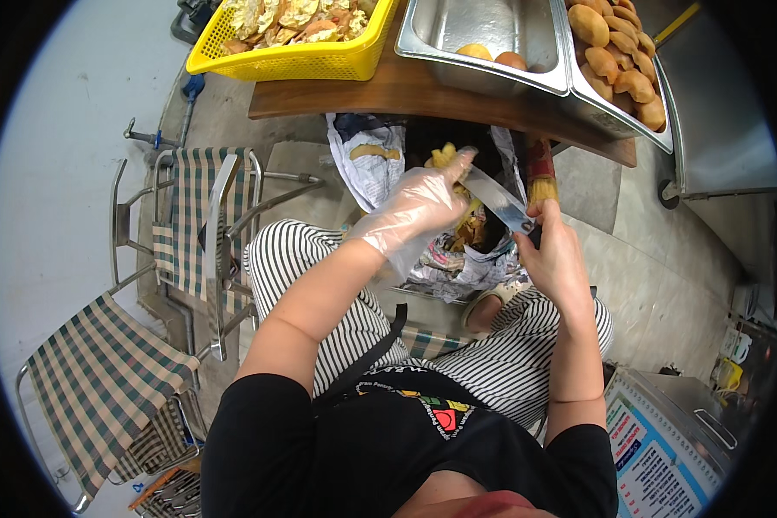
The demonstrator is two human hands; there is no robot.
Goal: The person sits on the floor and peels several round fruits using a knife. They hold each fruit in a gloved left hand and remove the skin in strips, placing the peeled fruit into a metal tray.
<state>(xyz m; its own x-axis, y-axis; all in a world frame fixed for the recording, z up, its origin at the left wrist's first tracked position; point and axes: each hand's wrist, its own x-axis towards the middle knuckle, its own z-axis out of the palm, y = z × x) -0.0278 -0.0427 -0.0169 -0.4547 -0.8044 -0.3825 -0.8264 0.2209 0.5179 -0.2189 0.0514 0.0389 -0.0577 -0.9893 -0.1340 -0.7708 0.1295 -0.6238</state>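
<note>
My left hand point(427, 201), in a clear plastic glove, is stretched over a bin lined with newspaper. Yellowish pieces, too blurred to name surely, show at its fingers. My bare right hand point(550, 249) grips the dark handle of a knife point(502, 199), whose broad blade points up and left towards my left fingers. Just beyond the right hand hangs a brush-like thing with red and straw-coloured parts point(542, 171). Peelings point(469, 230) lie in the bin below my hands, and one strip of peel point(374, 152) rests on the newspaper point(370, 171) at the left.
A wooden table point(362, 97) bears a yellow plastic basket point(304, 61) of peelings or scraps, a steel pan point(492, 76) holding a few round pieces, and a pan full of brown-orange pieces point(621, 61). Checked folding chairs point(113, 382) stand left; a steel cabinet point(719, 97) is at right.
</note>
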